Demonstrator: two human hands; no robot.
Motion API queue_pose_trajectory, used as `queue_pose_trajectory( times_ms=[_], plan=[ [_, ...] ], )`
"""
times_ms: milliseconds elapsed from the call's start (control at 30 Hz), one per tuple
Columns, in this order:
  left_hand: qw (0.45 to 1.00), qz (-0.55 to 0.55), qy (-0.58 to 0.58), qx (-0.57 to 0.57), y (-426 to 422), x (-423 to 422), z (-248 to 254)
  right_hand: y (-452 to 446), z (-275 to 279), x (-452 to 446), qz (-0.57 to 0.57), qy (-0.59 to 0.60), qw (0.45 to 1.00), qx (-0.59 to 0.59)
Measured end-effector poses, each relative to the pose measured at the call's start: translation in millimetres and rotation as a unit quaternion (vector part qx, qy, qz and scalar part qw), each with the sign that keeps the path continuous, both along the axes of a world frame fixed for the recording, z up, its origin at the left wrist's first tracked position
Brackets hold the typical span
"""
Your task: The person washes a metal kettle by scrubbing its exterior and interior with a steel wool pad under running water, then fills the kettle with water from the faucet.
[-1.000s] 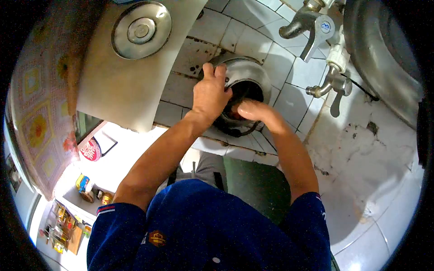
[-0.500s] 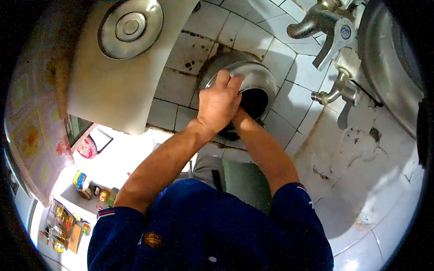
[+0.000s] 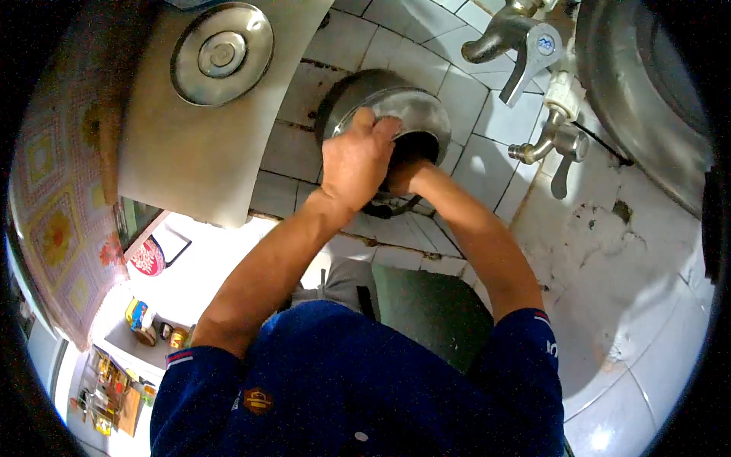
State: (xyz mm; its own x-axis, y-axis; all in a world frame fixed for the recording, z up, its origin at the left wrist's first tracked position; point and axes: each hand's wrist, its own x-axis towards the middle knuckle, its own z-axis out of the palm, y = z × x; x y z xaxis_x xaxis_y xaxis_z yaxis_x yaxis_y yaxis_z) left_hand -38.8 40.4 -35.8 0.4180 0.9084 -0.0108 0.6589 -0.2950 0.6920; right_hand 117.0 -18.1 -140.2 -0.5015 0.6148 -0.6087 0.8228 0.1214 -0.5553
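A round metal pot point(image 3: 417, 111) lies tilted over the tiled floor, its dark mouth facing my body. My left hand point(image 3: 356, 161) is closed around the near left part of its rim. My right hand point(image 3: 410, 179) reaches through the mouth into the dark inside. Its fingers are hidden there, so whether they hold anything does not show. A dark curved handle point(image 3: 394, 209) hangs below the pot's mouth.
A round metal lid point(image 3: 221, 53) rests on the pale counter point(image 3: 190, 156) at upper left. Two metal taps, an upper tap point(image 3: 525, 46) and a lower tap point(image 3: 552, 145), stick out at upper right beside a metal basin point(image 3: 647, 99). A green stool point(image 3: 426, 305) is below me.
The pot has shifted slightly left in view, with my left hand still on its rim. My right forearm has swung out to the right, and more of the hand shows at the mouth.
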Motion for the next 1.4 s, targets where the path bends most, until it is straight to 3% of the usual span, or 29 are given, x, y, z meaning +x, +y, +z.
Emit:
queue_pose_trajectory(
  times_ms=[33, 133, 167, 200, 267, 300, 433, 633, 767, 967, 1167, 1300, 1400],
  plan=[
    [1.000, 0.000, 0.000, -0.003, 1, -1, -1, -6, 5, -4, 0.009, 0.041, 0.999, 0.001],
    [1.000, -0.003, -0.003, -0.014, 7, -2, 2, -1, 53, -16, 0.045, 0.007, 0.998, 0.044],
    [1.000, -0.004, -0.003, -0.017, 7, -1, 3, -5, 54, -19, -0.048, -0.047, 0.998, -0.014],
    [1.000, -0.006, -0.002, -0.018, 7, 0, 4, -6, 50, -17, -0.049, -0.046, 0.998, -0.011],
    [0.999, -0.015, 0.011, -0.033, 7, 1, 10, -12, 34, -4, -0.102, -0.134, 0.980, 0.105],
    [0.998, -0.024, 0.023, -0.048, 6, 3, 12, -9, 20, 6, -0.128, -0.077, 0.967, 0.208],
    [0.998, -0.057, -0.005, 0.016, -6, 8, 10, 21, -27, 28, -0.162, -0.115, 0.975, 0.097],
    [0.998, -0.042, 0.036, 0.000, -11, 15, 9, -19, -12, -10, -0.117, -0.046, 0.985, 0.116],
    [1.000, -0.012, 0.016, 0.003, -13, 14, 10, 36, -22, -46, -0.121, -0.019, 0.986, 0.111],
    [0.999, -0.038, -0.016, 0.003, -7, 13, 7, 38, -27, 12, -0.137, -0.070, 0.987, 0.056],
    [0.999, -0.034, 0.020, -0.029, -13, 21, 13, 9, -9, -19, -0.115, -0.011, 0.988, 0.101],
    [1.000, -0.025, 0.017, -0.009, -11, 12, 11, 54, -34, -20, -0.143, -0.028, 0.986, 0.085],
    [0.999, -0.014, 0.029, -0.003, -6, 10, 11, 31, -27, 11, -0.138, -0.051, 0.987, 0.062]
  ],
)
